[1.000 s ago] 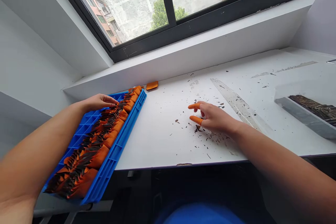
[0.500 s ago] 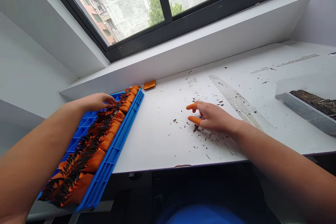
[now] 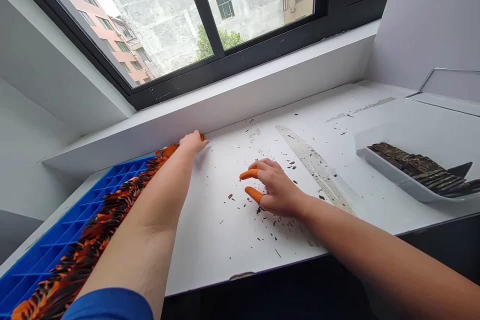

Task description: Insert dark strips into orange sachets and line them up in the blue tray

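A mostly hidden orange piece (image 3: 202, 136) sits at our left hand (image 3: 192, 141), toward the white table's (image 3: 198, 240) far left; whether it is gripped, we cannot tell. Probably light and pliable, it should suit an edge pinch. Nearer, our right hand (image 3: 276, 189), thumb and forefinger parted in orange finger cots (image 3: 254, 194), flanks dark flakes (image 3: 230, 196). We read no writing.
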Demonstrator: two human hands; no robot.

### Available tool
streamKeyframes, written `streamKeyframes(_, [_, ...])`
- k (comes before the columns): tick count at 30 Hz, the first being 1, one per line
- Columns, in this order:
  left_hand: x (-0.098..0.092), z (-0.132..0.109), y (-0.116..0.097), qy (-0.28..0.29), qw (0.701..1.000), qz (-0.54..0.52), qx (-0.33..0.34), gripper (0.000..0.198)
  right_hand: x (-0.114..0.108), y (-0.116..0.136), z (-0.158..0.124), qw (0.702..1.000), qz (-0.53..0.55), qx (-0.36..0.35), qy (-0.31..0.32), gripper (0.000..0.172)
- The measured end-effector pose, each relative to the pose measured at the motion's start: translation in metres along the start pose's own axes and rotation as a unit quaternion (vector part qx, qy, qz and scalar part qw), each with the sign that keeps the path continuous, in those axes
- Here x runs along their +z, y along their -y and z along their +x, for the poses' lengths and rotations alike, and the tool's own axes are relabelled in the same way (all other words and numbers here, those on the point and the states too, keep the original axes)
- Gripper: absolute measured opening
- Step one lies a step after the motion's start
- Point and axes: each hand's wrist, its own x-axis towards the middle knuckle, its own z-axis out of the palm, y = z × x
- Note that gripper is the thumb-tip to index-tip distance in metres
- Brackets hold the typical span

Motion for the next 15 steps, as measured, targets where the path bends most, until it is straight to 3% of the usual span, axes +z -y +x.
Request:
streamKeyframes(6, [0.044, 0.018, 0.01, -0.028, 0.996, -0.055, -0.059, 0.054, 0.001, 0.002, 0.0, 0.999, 0.008, -0.024, 0.02, 0.026])
streamKeyframes(12, [0.062, 0.028, 0.015, -0.085, 0.982, -0.118, -0.119, 0.069, 0.001, 0.004, 0.0, 0.999, 0.008, -0.02, 0.035, 0.027])
streamKeyframes(15, [0.065, 0.031, 0.015, -0.102, 0.973, -0.15, -0.139, 0.066, 0.0, 0.004, -0.001, 0.999, 0.009, -0.011, 0.042, 0.028])
